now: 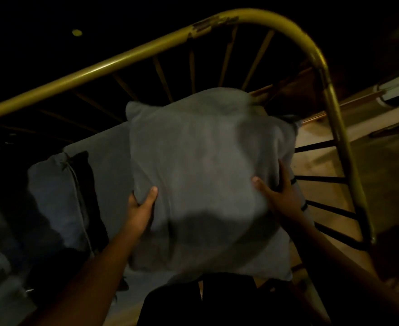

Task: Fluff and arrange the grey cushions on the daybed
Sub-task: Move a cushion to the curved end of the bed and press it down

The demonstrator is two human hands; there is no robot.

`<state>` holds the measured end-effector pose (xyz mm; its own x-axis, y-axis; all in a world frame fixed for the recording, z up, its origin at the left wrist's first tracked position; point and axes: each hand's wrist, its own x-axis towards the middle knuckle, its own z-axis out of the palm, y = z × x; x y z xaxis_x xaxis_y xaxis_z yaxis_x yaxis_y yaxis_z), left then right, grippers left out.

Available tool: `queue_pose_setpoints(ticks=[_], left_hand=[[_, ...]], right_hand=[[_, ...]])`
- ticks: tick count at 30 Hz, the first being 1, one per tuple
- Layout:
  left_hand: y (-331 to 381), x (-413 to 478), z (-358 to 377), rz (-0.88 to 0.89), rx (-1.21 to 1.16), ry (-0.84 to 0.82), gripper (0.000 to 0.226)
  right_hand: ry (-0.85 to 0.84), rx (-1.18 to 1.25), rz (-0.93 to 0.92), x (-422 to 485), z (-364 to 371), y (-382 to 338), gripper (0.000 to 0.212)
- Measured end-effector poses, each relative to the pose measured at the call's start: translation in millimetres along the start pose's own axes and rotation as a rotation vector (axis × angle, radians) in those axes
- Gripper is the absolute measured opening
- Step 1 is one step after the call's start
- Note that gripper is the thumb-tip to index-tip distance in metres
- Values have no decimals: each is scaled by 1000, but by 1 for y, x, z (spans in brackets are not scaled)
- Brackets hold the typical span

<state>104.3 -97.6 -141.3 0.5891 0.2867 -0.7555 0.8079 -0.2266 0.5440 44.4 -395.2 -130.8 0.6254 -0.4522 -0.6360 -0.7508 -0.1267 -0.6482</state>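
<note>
A large grey cushion [203, 165] fills the middle of the head view, held up in front of me over the daybed. My left hand [142, 203] grips its lower left edge, thumb on the front. On the lower right side my right hand [276, 191] clasps it, fingers wrapped round the edge. A second grey cushion [55, 198] stands on the daybed at the left, leaning against a grey back pad [109, 165]. The scene is dim and the held cushion is blurred.
The daybed's curved yellow metal rail [132, 57] with thin spokes arcs above and down the right side [344, 161]. Beyond it at the right lies a light wooden floor [323, 196]. Dark cloth [85, 184] lies between the cushions.
</note>
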Motion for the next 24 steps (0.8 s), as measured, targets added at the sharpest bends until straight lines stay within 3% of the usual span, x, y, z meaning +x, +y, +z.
queue_pose_setpoints(ticks=[5,9,12,17,20,22,24], left_hand=[[-79,-45,27,-51,50,26,98],[-80,-75,63,-30,92,-7,73],[-73,-74,84,-14,81,-84,71],[-72,-59,106,100,351,-92,123],[-54,-66,108,316,671,-10,110],[-48,-59,108,403,780,-93,102],[-45,-52,105,374,812,-193,99]], right_hand=[[-120,-210,-16,14,-35,-3,96],[-121,-338,-56,30,-57,-4,99],[-71,-405,-55,42,-69,1,97],[13,-568,-30,37,-60,13,91],[77,-599,-26,27,-47,16,88],[96,-626,-52,22,-40,22,90],[96,-639,-70,16,-34,27,91]])
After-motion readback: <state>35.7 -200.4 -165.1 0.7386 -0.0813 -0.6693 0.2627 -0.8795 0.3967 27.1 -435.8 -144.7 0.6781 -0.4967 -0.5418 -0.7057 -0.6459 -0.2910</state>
